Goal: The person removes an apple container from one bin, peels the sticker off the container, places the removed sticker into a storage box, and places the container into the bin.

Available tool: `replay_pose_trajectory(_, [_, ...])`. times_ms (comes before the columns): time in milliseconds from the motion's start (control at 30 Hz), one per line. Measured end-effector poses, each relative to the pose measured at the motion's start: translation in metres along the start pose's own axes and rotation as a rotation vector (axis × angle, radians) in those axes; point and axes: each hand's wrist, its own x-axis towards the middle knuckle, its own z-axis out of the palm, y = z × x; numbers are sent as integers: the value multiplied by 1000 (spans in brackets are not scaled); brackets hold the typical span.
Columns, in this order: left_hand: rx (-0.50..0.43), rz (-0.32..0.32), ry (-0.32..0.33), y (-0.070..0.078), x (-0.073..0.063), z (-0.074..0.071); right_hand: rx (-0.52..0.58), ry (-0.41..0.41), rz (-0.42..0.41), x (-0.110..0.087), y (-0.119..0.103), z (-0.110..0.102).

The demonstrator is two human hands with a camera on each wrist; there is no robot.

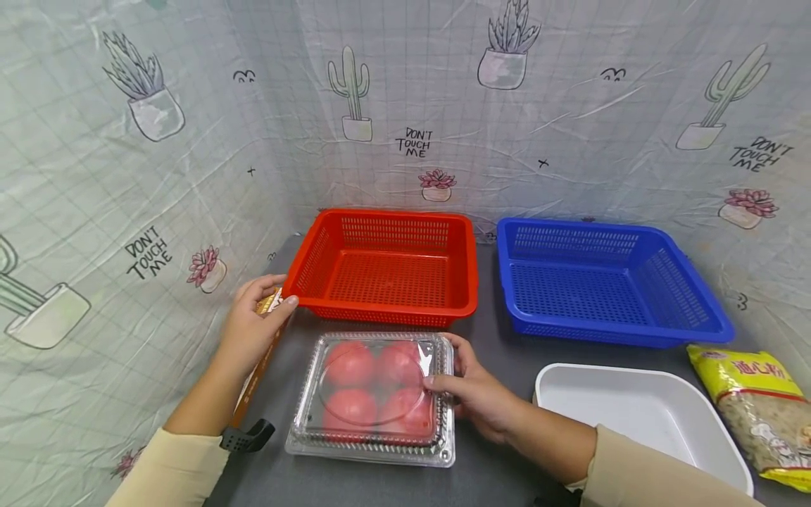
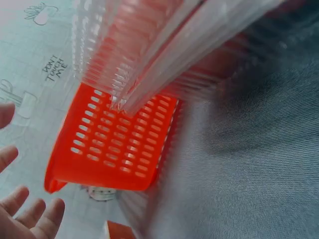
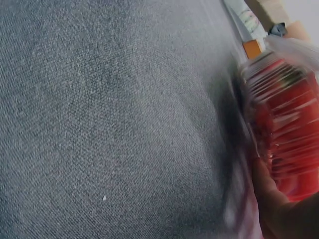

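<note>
A clear plastic clamshell box (image 1: 374,454) with several red tomatoes (image 1: 350,407) in it is in front of the red basket (image 1: 386,310). My right hand (image 1: 478,387) grips its right side, thumb on the lid and fingers round the edge. In the right wrist view the box (image 3: 286,119) is blurred, with the thumb against it. My left hand (image 1: 256,317) is at the basket's near left corner, over a narrow orange-and-yellow box (image 1: 256,380). The left wrist view shows its fingers (image 2: 52,219) loosely spread, with nothing between them, and the clamshell box (image 2: 164,59) close to the camera.
A blue basket (image 1: 617,331) stands to the right of the red one. Nearer me are a white tray (image 1: 633,422) and a yellow-topped food bag (image 1: 760,408) at the right edge. Printed cloth (image 1: 393,77) hangs behind and along the left of the grey table (image 1: 494,465).
</note>
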Motion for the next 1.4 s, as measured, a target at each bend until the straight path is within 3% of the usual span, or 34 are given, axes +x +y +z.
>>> replay_pose_trajectory(200, [-52, -9, 24, -8, 14, 15, 2, 33, -15, -1, 1, 1])
replay_pose_trajectory(467, [-50, -50, 57, -10, 18, 28, -4, 42, -35, -2, -1, -1])
replay_pose_trajectory(767, [25, -129, 51, -13, 20, 29, 9, 50, -19, -9, -9, -5])
replay_pose_trajectory(1400, [-44, -189, 13, -8, 20, 27, -52, 36, -85, -23, -68, -25])
